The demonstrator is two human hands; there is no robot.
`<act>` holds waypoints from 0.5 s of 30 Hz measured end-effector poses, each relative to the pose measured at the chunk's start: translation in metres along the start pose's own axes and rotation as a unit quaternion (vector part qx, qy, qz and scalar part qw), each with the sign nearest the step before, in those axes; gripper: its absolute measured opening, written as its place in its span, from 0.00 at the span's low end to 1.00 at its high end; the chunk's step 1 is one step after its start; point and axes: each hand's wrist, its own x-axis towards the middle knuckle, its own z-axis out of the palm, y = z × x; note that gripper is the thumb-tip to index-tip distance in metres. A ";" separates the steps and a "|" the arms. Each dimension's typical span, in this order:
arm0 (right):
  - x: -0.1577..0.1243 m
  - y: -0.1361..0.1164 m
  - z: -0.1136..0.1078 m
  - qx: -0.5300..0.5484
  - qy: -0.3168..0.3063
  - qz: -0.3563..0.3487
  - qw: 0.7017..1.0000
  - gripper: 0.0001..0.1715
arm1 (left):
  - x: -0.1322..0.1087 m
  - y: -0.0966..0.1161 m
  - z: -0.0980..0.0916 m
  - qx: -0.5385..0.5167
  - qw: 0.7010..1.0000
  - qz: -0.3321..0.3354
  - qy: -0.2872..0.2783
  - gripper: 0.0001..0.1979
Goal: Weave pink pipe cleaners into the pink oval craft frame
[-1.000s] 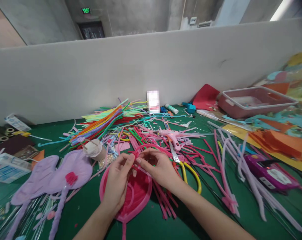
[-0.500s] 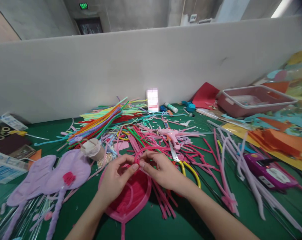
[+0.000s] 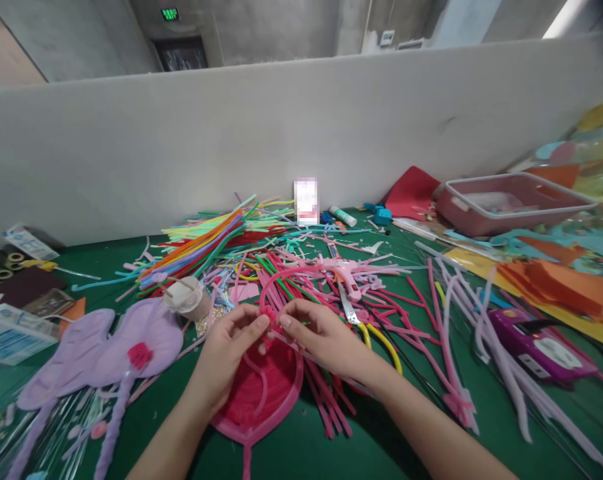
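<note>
Between my fingertips is a red-pink pipe cleaner, bent into a small coil with a long loose end arching up and away to the right. My left hand pinches the coil from the left, thumb and forefinger together. My right hand pinches it from the right. Just beneath both hands lies a leaf-shaped piece of deep pink pipe cleaners with a lighter pink rim and a stem toward me; its upper part is hidden by my hands. Scissors with yellow handles lie beyond my right hand.
A pink glue gun rests among loose pipe cleaners. At left are lilac fuzzy petal shapes and a plastic cup. A multicoloured pipe cleaner bundle lies behind. To the right are a purple device and a pink bin.
My fingers have shifted slightly around the coil. The pipe cleaner's loose end has swung up and now arches higher, away from my right hand.
</note>
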 end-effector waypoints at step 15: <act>0.001 -0.001 0.004 0.072 0.058 0.000 0.996 0.16 | -0.006 -0.001 -0.007 0.304 0.894 0.321 0.075 0.07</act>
